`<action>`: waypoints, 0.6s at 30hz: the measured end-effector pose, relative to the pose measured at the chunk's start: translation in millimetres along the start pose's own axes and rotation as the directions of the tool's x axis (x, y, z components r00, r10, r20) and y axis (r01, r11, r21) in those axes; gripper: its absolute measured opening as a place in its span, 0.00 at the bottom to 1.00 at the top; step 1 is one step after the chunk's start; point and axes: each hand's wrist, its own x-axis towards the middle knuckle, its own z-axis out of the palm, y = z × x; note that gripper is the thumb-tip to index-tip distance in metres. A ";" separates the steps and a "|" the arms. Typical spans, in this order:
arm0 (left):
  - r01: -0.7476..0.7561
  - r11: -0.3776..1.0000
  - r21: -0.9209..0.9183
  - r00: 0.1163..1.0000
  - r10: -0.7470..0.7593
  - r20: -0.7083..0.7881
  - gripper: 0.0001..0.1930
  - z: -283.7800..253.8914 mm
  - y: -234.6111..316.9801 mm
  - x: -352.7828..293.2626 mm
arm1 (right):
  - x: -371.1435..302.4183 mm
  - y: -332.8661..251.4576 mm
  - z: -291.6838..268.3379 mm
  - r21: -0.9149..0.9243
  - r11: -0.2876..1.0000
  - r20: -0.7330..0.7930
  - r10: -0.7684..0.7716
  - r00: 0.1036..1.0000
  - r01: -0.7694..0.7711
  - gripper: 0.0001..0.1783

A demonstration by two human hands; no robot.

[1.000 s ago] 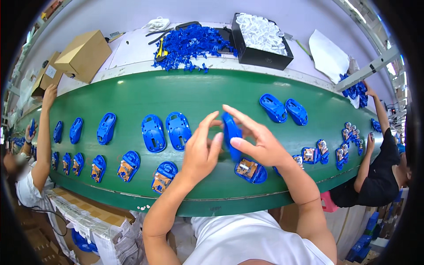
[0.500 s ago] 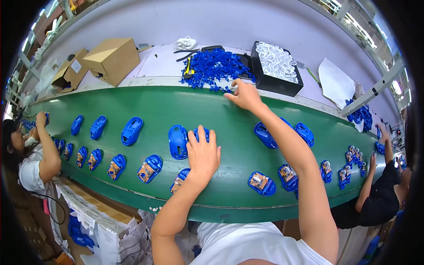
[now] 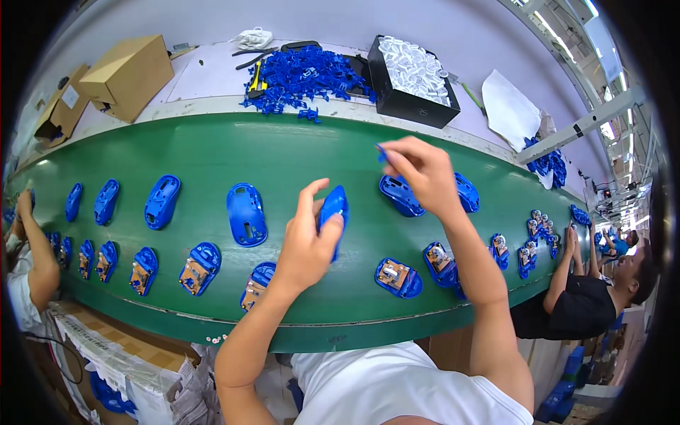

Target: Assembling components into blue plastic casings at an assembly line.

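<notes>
A worker's left hand (image 3: 308, 237) has its grip closed on a blue shell (image 3: 333, 207), held upright above the green belt (image 3: 297, 152), thumb on one side and fingers on the other. The right hand (image 3: 418, 170), raised just beyond and to the right of that grip, pinches a small blue part (image 3: 381, 154) between its fingertips. Directly under the right hand lie two more shells (image 3: 400, 195) on the belt, and another shell (image 3: 246, 214) lies open side up just left of the left hand. Nearer the worker than both grips, a row of blue bases (image 3: 399, 278) with circuit boards runs along the belt's near edge. Well beyond the right grip, on the white worktop (image 3: 205, 71), sit a heap of blue parts (image 3: 301, 74) and a black bin (image 3: 411, 106) of white pieces; a cardboard box (image 3: 127, 74) stands far to the left. Another person's arm (image 3: 39, 255) reaches the belt at far left, and a seated person (image 3: 588, 304) works at far right.
</notes>
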 end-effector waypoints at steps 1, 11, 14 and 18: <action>0.130 0.945 -0.299 0.991 -0.116 0.065 0.29 -0.3 0.3 -1.1 | -15.9 -10.8 -2.6 0.084 0.996 -0.047 0.041 0.998 -0.037 0.08; 0.390 0.537 -0.748 0.919 -0.180 0.350 0.27 19.5 -2.0 -13.8 | -78.2 -21.0 33.9 -0.118 0.964 -0.124 -0.251 0.960 0.237 0.08; 0.379 0.585 -0.717 0.923 -0.182 0.339 0.27 18.4 0.3 -14.3 | -75.3 -20.8 38.9 -0.253 0.900 -0.054 -0.380 0.924 0.355 0.08; 0.332 0.627 -0.705 0.940 -0.159 0.302 0.28 13.5 3.9 -13.9 | -77.8 -28.1 31.1 -0.262 0.898 -0.068 -0.383 0.921 0.354 0.09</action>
